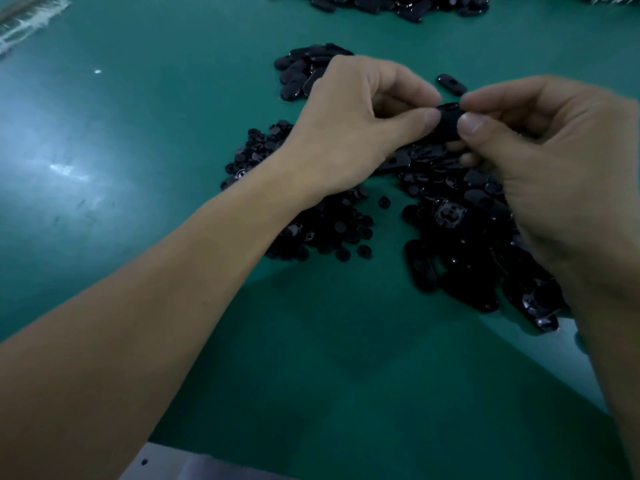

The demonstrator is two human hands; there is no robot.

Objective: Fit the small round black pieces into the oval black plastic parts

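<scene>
The small round pieces (311,223) lay heaped on the green mat (138,133), partly under the left wrist. The left hand (349,112) pinched one end of an oval part (448,124), and the right hand (554,161) pinched the other end. The part looked light, stiff and glossy (probably slippery), so gripping its edges seemed safest.

A green mat (138,133) covers the table top. A bright patch of light (62,168) shines on the left side of the mat. At the mat's far left corner lies something clear and crinkly (27,19). It may be a plastic bag, but it is too blurry to be sure. A tiny white speck (97,71) sits on the mat near that corner. A big dark shadow (346,341) falls across the near part of the mat. Past the mat's near edge there is a pale grey strip (166,459) with one small dark hole (144,462) in it.
</scene>
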